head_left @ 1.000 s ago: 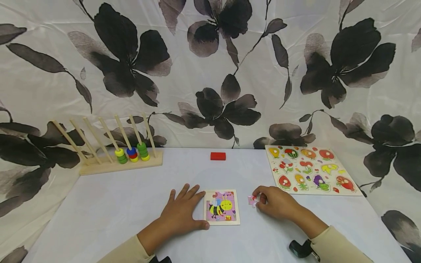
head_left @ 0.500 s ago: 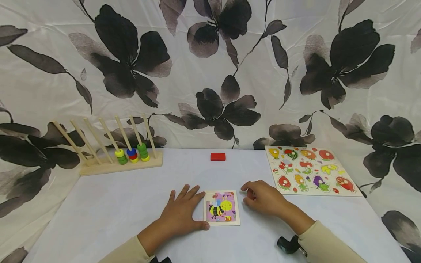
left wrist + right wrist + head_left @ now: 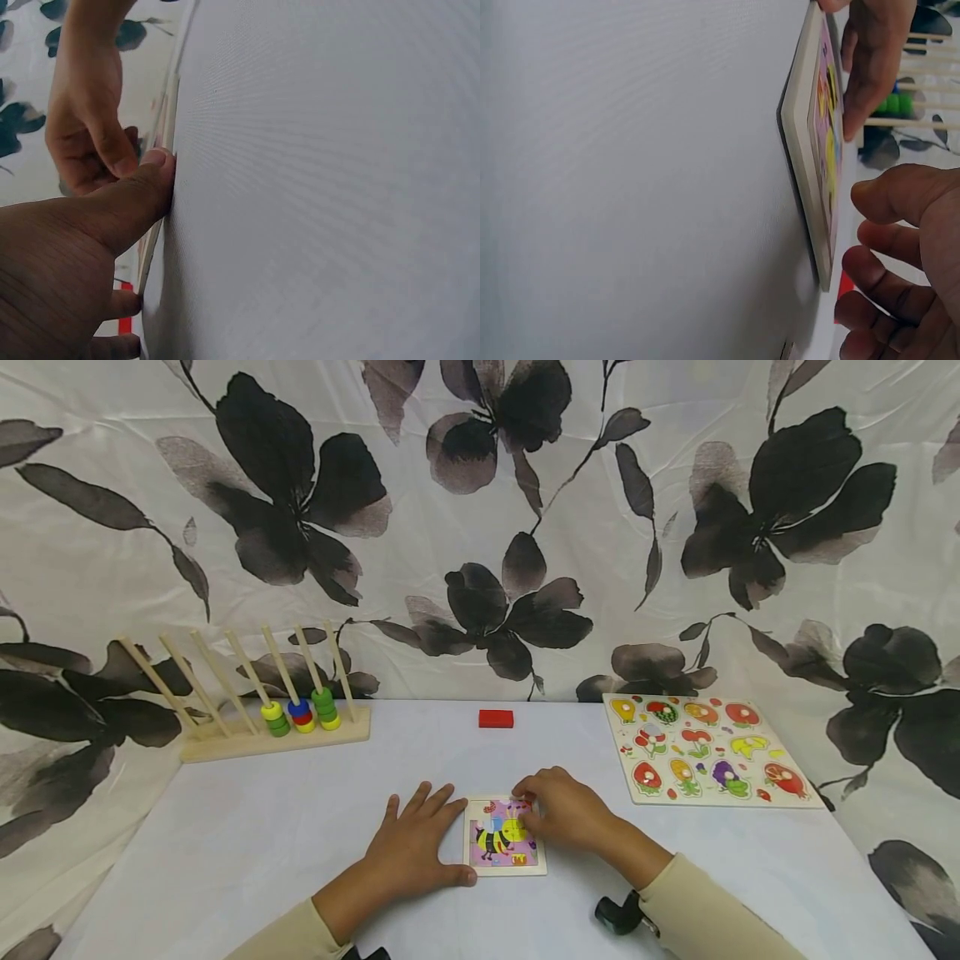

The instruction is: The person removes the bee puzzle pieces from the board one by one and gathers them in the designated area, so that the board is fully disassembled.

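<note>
A small framed bee jigsaw puzzle (image 3: 504,871) lies flat on the table in the head view. My left hand (image 3: 415,846) rests at its left side, fingers spread, with the thumb by the near corner and the index fingertip by the far corner. Over the puzzle's far right corner hovers my right hand (image 3: 573,810), covering part of the picture. The right wrist view shows that hand's thumb and loosely bent fingers apart, with nothing seen between them. A small flat piece (image 3: 789,350) shows at that view's bottom edge, on the table; the head view hides it.
A wooden peg stand (image 3: 277,743) with coloured rings is at the back left. A red block (image 3: 496,719) lies at the back middle. On the right is a fruit puzzle board (image 3: 720,747). Floral cloth (image 3: 480,493) hangs behind the white table (image 3: 225,827).
My right hand has moved left from beside a pink jigsaw piece to over the bee puzzle's far right corner. That piece has gone from sight in the head view. My left hand stays put.
</note>
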A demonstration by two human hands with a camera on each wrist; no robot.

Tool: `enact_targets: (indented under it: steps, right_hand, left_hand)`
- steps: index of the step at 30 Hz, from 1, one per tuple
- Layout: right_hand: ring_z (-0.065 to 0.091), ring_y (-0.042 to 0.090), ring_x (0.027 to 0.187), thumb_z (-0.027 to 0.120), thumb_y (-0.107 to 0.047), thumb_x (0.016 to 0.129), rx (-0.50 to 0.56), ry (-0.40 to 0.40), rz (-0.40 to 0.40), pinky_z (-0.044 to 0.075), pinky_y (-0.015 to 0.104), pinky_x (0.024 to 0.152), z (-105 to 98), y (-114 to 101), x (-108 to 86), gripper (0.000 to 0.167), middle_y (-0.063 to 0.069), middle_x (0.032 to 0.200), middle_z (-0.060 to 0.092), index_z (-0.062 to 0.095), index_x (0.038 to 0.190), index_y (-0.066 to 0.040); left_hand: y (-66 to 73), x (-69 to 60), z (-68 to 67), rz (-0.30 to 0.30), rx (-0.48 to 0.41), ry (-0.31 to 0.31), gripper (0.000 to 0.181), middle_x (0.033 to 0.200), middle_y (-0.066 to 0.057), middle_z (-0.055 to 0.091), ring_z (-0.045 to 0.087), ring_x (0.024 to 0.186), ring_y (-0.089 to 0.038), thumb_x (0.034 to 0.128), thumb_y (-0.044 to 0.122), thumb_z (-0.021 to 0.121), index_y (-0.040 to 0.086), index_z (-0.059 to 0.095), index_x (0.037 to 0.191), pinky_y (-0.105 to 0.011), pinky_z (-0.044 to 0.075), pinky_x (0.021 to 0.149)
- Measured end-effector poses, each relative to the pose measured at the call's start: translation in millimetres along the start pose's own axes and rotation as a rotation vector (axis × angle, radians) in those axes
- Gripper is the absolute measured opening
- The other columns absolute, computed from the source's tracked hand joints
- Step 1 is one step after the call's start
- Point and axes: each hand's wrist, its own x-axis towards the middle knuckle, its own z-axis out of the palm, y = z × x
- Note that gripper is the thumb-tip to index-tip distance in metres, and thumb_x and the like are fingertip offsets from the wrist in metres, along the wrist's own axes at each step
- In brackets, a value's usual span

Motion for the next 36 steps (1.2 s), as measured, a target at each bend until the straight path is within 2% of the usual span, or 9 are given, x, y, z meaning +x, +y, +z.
enact_targets:
  steps: [7,13,22,36]
  right_hand:
    - [0.055,0.016,0.106,0.075,-0.020,0.090,-0.011,-0.018,-0.064,0.055,0.035,0.085,3.2,-10.9,6.3,0.030,-0.005,0.108,0.066,0.074,0.120,-0.017]
    - [0.053,0.019,0.116,0.071,-0.019,0.093,-0.012,-0.056,-0.082,0.054,0.038,0.088,8.1,-16.4,11.2,0.030,-0.001,0.119,0.064,0.073,0.123,-0.024]
    - [0.053,0.018,0.111,0.068,-0.015,0.094,-0.029,-0.071,-0.109,0.053,0.035,0.089,13.5,-20.4,14.5,0.032,-0.001,0.115,0.062,0.074,0.123,-0.027]
    - [0.051,0.019,0.109,0.070,-0.013,0.092,-0.047,-0.106,-0.112,0.053,0.032,0.089,10.9,-24.7,15.4,0.033,0.001,0.114,0.060,0.074,0.123,-0.024]
  left_hand:
    - [-0.4,-0.2,-0.1,0.009,-0.004,0.006,0.100,0.162,-0.008,0.039,0.023,0.152,-0.040,0.0700,0.071,0.081,0.020,0.052,0.151,-0.075,0.013,0.113]
    - [-0.7,-0.4,-0.9,0.012,0.012,0.005,0.101,0.162,-0.008,0.038,0.023,0.152,-0.040,0.0705,0.073,0.079,0.020,0.051,0.152,-0.075,0.014,0.113]
    - [-0.9,-0.8,-0.5,0.015,0.004,0.006,0.100,0.162,-0.008,0.039,0.023,0.152,-0.040,0.0704,0.072,0.080,0.020,0.052,0.151,-0.076,0.013,0.113]
    - [-1.8,0.6,1.3,0.012,0.011,0.005,0.101,0.162,-0.007,0.038,0.022,0.152,-0.039,0.0702,0.072,0.080,0.021,0.051,0.152,-0.075,0.013,0.113]
